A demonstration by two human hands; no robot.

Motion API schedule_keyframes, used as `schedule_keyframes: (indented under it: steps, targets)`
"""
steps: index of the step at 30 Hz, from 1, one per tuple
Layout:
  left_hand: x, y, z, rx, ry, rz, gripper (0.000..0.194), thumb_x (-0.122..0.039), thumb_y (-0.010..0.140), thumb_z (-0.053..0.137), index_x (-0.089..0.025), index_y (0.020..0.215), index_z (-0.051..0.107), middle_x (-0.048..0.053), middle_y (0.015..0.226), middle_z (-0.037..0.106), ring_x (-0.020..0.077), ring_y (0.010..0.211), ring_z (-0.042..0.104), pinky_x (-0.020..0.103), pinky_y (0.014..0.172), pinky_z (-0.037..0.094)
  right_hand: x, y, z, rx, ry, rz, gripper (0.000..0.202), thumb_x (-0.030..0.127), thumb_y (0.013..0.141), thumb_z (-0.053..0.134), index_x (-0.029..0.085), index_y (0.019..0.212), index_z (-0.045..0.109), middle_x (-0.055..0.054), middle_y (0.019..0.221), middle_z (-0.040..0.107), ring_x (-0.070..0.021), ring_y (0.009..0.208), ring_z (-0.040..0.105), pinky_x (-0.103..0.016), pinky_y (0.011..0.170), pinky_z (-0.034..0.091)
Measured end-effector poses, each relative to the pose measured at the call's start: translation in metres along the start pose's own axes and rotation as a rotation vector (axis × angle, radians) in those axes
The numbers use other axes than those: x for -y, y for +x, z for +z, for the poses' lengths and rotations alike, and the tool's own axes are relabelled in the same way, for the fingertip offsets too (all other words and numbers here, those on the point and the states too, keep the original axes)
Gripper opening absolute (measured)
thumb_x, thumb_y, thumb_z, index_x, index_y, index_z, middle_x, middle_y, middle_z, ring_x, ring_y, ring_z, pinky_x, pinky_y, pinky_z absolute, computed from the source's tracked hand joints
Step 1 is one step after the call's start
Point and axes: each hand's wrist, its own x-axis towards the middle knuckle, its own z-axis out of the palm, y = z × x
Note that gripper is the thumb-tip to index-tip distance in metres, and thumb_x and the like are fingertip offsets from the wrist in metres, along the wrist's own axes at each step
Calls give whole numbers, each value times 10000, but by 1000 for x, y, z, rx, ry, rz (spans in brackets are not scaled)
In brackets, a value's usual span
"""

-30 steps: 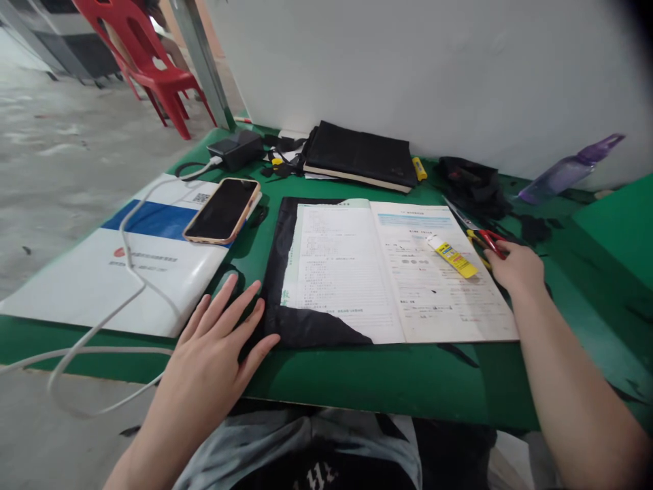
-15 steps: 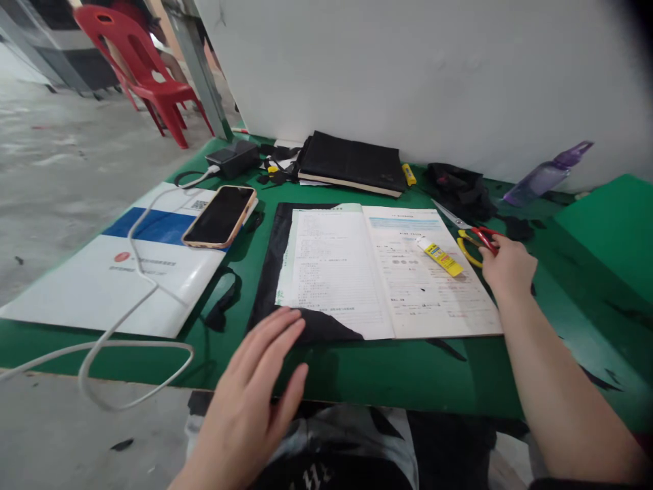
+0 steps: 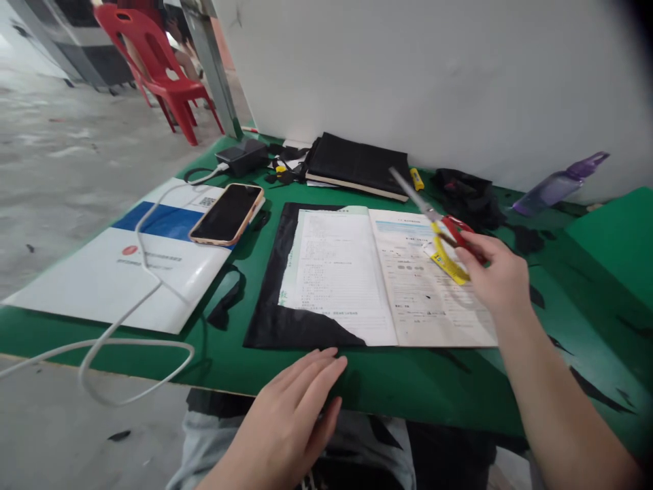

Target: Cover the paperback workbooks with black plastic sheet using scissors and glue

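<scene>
My right hand (image 3: 497,272) grips a pair of scissors (image 3: 443,235) by the red handle, blades pointing up and left above the open book's right page. The yellow handle hangs in front of a yellow-and-white glue tube (image 3: 449,265) that lies on that page. Below the front edge of the open book (image 3: 334,265), my left hand (image 3: 300,401) rests at the table's near edge, fingers stretched out, holding nothing. Black material (image 3: 300,327) shows around the left page, along its left side and lower corner.
A phone (image 3: 227,212) lies on a white-and-blue folder (image 3: 147,265), with a white cable (image 3: 140,238) running across. At the back are a black-covered book (image 3: 357,163), a charger (image 3: 242,158), black scraps (image 3: 466,194) and a purple bottle (image 3: 554,187). Beyond stands a red chair (image 3: 163,75) with a person.
My right hand has lifted the scissors off the table and brought them left over the page. My left hand has moved right and down, away from the book's lower left corner.
</scene>
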Motion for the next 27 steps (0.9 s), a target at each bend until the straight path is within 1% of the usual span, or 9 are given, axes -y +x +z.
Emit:
schedule_keyframes:
  steps: [1,2,4,7,11,13,19,24,27]
  targets:
    - [1,0,-1,-8,-17,18,304,-103,905,464,-115,1193,563,100,1134,689,196,1059,654,335,866,604,15,-4,-1,20,2,-51,362,390,848,571,216,1151,663,-80,1189,653,-248,1036,637,-390,896,510]
    - [2,-1,-1,-16,-35,31,287,-88,900,477,-125,1165,581,93,1112,694,190,1042,657,326,859,603,28,-9,-1,83,-17,-96,353,382,864,552,220,1160,655,-83,1210,641,-263,1091,613,-415,922,499]
    - [4,-3,-2,-26,-61,40,268,-70,894,501,-141,1130,606,80,1076,698,179,1010,655,315,856,596,48,-18,-1,176,-4,-131,331,355,886,525,223,1167,641,-86,1218,634,-266,1118,598,-440,957,484]
    - [8,-5,-2,-52,-61,28,284,-53,880,540,-146,1139,611,75,1063,688,174,1006,631,320,882,572,63,-29,5,307,37,-180,319,325,904,496,240,1189,611,-79,1227,622,-264,1135,581,-462,974,472]
    - [15,3,-5,-107,-54,19,301,-11,841,585,-125,1118,615,78,1049,668,179,1040,594,331,906,550,66,-36,14,387,37,-199,333,315,924,453,237,1224,578,-87,1248,591,-274,1179,539,-492,1001,443]
    - [19,10,-8,-99,-54,13,290,-6,837,587,-114,1104,616,85,1056,658,186,1069,579,342,923,541,65,-35,14,433,48,-181,340,316,919,455,237,1230,566,-85,1255,582,-271,1178,537,-489,994,449]
    - [31,25,-15,-75,-4,-63,247,-49,878,563,-140,1101,615,76,1080,654,192,1099,567,362,938,530,64,-28,3,552,11,-129,381,387,872,513,219,1211,553,-101,1237,589,-277,1091,586,-446,876,514]
    - [42,31,-13,-15,115,-135,242,-156,931,522,-170,1165,587,86,1163,626,224,1163,549,440,983,520,64,-28,-2,647,-55,-189,447,480,854,527,246,1235,539,-81,1218,618,-279,1044,605,-426,816,518]
    - [48,31,-8,45,149,-137,277,-176,946,494,-170,1216,555,100,1234,590,243,1225,516,469,1010,508,66,-29,-2,671,-133,-156,420,516,849,519,245,1165,573,-64,1080,678,-263,889,637,-406,706,514]
